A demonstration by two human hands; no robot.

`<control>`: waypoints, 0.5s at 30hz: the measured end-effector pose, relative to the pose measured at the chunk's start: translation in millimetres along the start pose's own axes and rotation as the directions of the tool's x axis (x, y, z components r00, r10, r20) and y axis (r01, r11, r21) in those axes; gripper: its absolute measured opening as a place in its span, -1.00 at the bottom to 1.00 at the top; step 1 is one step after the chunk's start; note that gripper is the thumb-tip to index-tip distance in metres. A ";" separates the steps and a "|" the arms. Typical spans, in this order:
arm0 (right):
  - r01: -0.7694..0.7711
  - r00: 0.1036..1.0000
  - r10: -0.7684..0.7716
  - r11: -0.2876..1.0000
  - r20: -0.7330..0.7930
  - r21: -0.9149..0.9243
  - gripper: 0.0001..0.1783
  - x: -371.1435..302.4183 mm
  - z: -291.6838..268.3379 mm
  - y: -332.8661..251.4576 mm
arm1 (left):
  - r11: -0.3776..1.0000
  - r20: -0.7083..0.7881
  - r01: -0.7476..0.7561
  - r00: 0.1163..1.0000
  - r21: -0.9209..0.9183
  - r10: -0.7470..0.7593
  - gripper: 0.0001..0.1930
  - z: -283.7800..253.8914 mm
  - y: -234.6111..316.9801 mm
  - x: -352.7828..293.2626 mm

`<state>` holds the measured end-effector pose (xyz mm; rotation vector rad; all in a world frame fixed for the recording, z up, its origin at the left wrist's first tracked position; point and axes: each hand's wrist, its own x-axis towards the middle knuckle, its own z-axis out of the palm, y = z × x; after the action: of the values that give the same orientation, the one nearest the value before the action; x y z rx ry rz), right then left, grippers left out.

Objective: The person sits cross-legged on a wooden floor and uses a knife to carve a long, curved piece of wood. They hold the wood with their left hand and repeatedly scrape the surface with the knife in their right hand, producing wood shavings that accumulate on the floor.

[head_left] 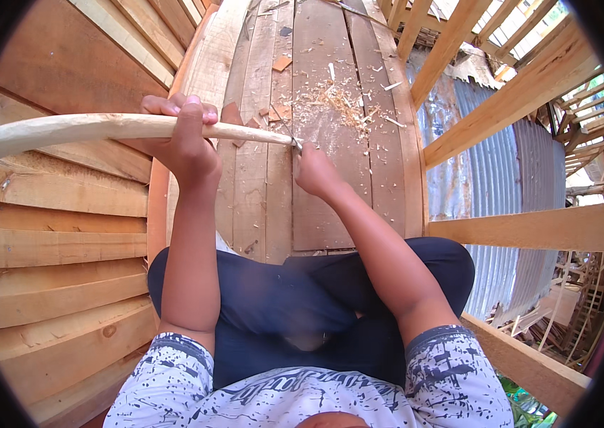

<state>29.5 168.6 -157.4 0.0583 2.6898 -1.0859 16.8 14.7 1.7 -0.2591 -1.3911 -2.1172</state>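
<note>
A long, pale, peeled wooden stick (pixel 120 126) runs crosswise in front of me, thick and curved at the left and tapering to a thin tip at the right. My left hand (pixel 186 135) is closed around it, thumb lying over the top. At the thin tip, my right hand (pixel 316 170) is closed on a small knife (pixel 296 143). Its narrow blade meets the stick near the end. The handle is hidden in my fist.
Wood shavings (pixel 341 103) and reddish-brown chips (pixel 282 63) lie scattered over the plank floor (pixel 323 221). A board wall (pixel 66 242) stands at the left. On the right are wooden rails (pixel 523 228), with corrugated metal sheets (pixel 491 164) beyond them. My crossed legs (pixel 266 292) are below the stick.
</note>
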 end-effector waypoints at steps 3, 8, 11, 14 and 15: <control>0.072 0.997 -0.072 0.996 0.011 -0.052 -0.72 -3.6 -3.5 -10.7 | 1.000 -0.053 -0.004 0.999 0.023 0.005 -0.75 -2.7 2.1 -1.7; 0.008 1.000 -0.009 0.997 -0.006 -0.076 -0.73 3.0 5.4 5.3 | 0.998 -0.106 -0.021 0.994 0.065 0.027 -0.76 1.8 0.1 -0.5; 0.027 1.000 -0.026 0.997 0.017 -0.077 -0.76 0.8 -2.7 -15.0 | 0.998 -0.069 -0.025 0.997 0.064 0.029 -0.76 -4.2 1.3 1.1; 0.078 0.997 -0.078 0.997 -0.019 -0.014 -0.79 -7.7 -2.1 -12.4 | 0.998 -0.102 -0.017 0.995 0.062 0.023 -0.76 -0.1 2.3 -0.4; 0.061 0.998 -0.062 0.998 -0.021 -0.018 -0.78 -3.8 -3.6 -8.6 | 0.998 -0.105 -0.015 0.994 0.064 0.022 -0.76 0.2 1.8 -0.1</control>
<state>31.4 165.1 -148.1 -0.0163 2.7366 -1.0855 17.9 14.4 3.1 -0.1325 -1.3857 -2.0373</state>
